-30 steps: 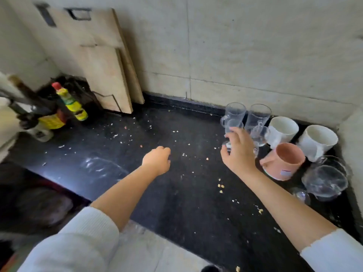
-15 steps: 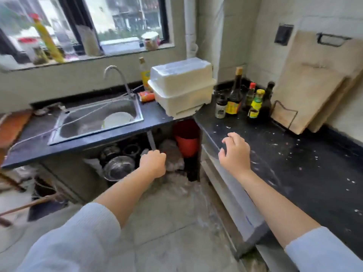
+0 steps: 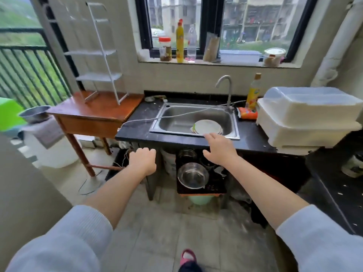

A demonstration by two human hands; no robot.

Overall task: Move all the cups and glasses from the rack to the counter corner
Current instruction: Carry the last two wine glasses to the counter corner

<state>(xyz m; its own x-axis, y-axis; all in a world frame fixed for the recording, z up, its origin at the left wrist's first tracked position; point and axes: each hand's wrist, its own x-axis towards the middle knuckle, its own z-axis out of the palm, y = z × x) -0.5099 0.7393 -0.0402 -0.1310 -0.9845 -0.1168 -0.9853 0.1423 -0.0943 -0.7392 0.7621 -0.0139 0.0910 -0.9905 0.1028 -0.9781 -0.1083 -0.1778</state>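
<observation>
Before the sink [image 3: 196,122], left hand [image 3: 142,160] curled empty, right hand [image 3: 220,152] spread; labels unreadable.

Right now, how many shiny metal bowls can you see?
2: one shiny metal bowl on the shelf under the steel sink, another far left beside the wooden table. More may hide below.
</observation>
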